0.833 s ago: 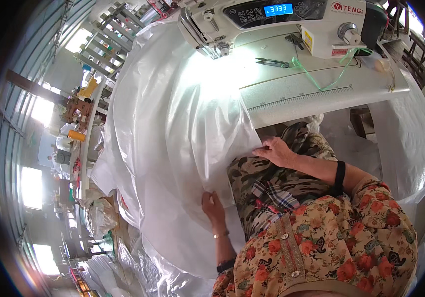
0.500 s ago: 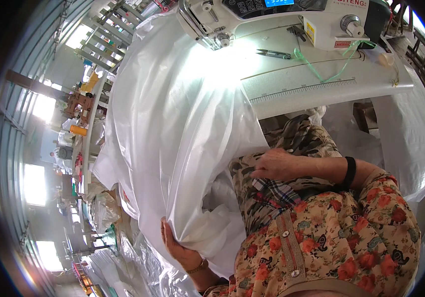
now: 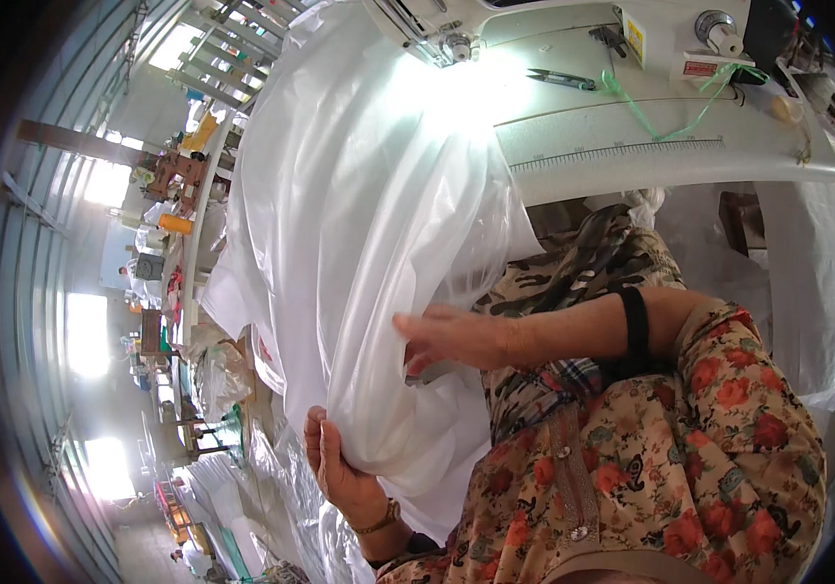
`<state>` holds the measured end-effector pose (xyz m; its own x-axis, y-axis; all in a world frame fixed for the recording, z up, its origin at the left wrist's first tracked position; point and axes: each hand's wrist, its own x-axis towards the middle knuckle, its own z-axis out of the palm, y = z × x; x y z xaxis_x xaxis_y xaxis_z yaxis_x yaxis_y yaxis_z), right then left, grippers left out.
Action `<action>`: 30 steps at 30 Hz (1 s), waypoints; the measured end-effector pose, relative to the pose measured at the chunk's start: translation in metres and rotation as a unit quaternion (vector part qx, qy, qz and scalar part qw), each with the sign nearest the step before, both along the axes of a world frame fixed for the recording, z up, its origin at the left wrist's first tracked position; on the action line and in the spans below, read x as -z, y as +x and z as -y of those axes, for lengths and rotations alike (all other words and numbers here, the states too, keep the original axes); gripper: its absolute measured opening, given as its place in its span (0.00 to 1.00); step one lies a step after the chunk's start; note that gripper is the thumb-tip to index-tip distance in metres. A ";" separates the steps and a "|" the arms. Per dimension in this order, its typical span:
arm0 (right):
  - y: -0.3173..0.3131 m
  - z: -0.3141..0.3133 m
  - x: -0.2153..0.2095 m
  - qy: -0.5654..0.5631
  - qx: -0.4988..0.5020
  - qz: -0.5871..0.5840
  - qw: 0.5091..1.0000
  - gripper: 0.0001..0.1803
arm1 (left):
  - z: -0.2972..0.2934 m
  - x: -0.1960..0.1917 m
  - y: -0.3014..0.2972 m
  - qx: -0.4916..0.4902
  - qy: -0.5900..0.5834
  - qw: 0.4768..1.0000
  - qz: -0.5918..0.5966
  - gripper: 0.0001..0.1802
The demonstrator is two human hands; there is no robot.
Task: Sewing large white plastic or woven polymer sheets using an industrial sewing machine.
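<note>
Two hands on one sheet of thin translucent white plastic film [image 3: 359,243].
My left hand [image 3: 335,467] clenches a bunched fold at the film's lower edge; my right hand [image 3: 452,339], at two o'clock from it, presses flat with fingers spread. From them the film runs up toward twelve o'clock onto the white sewing-machine table [image 3: 671,156].

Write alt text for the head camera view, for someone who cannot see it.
A person's two hands gather a large translucent white plastic sheet that hangs from a white sewing machine table: the left hand grips its lower fold, the right hand presses its side. Small dark snips lie on the table.
</note>
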<state>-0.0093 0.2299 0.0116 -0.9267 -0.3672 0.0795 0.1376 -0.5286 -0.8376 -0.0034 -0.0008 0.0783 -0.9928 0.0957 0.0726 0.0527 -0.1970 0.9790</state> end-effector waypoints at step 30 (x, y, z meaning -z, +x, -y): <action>0.051 -0.033 0.038 0.506 -0.053 -0.239 0.827 0.20 | -0.105 0.059 -0.044 0.239 -0.597 0.689 -0.335 0.08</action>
<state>0.0416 0.2624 -0.0262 -0.8365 -0.5472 0.0293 -0.3358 0.4695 -0.8166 -0.0470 0.1046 0.0191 -0.6087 0.7888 0.0851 0.7800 0.5752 0.2466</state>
